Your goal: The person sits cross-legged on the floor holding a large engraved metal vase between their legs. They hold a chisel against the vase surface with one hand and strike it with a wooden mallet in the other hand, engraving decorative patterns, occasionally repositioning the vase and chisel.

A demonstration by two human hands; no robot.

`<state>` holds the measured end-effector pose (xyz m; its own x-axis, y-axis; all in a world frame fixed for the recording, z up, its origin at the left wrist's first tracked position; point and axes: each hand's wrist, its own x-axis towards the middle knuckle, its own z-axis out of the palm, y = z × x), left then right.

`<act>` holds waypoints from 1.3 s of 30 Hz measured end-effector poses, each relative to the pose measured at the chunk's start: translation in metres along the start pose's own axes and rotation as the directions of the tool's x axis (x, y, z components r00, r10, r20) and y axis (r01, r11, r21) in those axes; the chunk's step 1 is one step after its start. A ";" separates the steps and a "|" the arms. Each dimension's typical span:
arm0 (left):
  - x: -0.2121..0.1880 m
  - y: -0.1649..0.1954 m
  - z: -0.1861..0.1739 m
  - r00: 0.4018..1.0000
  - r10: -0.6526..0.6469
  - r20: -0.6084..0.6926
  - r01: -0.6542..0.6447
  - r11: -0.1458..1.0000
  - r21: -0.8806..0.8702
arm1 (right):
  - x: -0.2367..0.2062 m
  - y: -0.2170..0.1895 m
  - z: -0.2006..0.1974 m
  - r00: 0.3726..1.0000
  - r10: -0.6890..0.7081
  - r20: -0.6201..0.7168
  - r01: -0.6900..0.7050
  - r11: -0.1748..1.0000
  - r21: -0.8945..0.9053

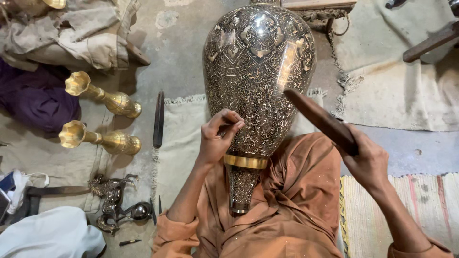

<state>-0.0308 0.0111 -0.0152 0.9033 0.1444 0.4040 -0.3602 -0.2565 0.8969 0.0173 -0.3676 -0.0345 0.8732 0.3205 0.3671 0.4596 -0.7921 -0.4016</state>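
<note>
A large engraved metal vase (258, 62) lies with its narrow neck resting on my lap, its wide body pointing away from me. My left hand (217, 136) pinches a small chisel against the vase's lower body, just above a plain brass band (245, 161). In my right hand (366, 160) I grip a dark wooden mallet (318, 119), raised to the right of the vase and angled toward it. My orange garment (287, 210) lies under the vase's neck.
Two small brass vases (103, 98) (98, 138) lie on the floor at left, beside a dark file-like tool (158, 119). A metal horse figurine (112, 200) and small tools sit lower left. Cloth heaps lie upper left, woven mats at right, a wooden stool leg upper right.
</note>
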 end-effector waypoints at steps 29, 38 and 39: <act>-0.126 -0.021 -0.011 0.709 -0.602 -0.367 0.589 0.792 -0.161 | -0.049 -0.025 0.014 0.619 0.631 0.468 -0.778 0.409 0.478; -0.109 -0.025 -0.031 0.720 -0.482 -0.500 0.624 0.765 0.162 | -0.045 0.008 -0.010 0.772 0.533 0.347 -0.624 0.533 0.571; -0.104 -0.024 -0.031 0.725 -0.480 -0.494 0.581 0.811 0.065 | -0.043 0.010 -0.016 0.799 0.501 0.333 -0.589 0.539 0.603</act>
<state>-0.1233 0.0320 -0.0732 0.7124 0.7001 -0.0484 0.2478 -0.1865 0.9507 -0.0185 -0.3975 -0.0410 0.9818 0.0326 -0.1873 -0.1689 -0.3023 -0.9381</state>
